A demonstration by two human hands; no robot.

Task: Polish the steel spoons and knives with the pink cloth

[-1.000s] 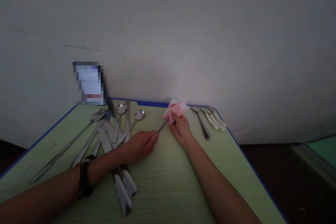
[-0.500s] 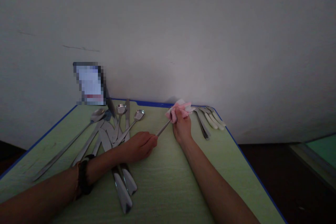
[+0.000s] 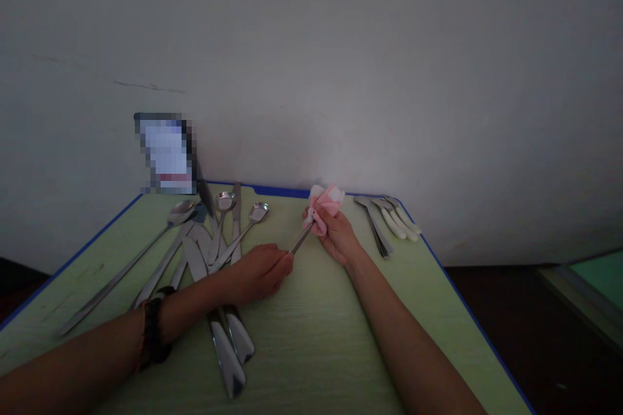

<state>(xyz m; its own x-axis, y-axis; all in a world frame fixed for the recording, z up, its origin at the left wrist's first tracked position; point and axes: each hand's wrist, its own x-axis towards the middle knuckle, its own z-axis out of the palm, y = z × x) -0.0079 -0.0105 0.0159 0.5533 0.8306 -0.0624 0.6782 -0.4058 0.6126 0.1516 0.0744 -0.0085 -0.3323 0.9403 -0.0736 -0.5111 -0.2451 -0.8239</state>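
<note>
My left hand pinches the near end of a thin metal utensil that slants up to the right. My right hand is closed round a pink and white cloth wrapped over the utensil's far end, which is hidden. Both hands rest low over the green table. A dark bracelet sits on my left wrist.
Several steel spoons and knives lie in a loose pile at the left, some under my left forearm. A few utensils with white handles lie at the right rear. A blurred card leans against the wall. The table's blue edge runs right.
My right hand with the cloth slid out along the utensil toward the right rear, then came back a little toward my left hand. The left hand stayed put.
</note>
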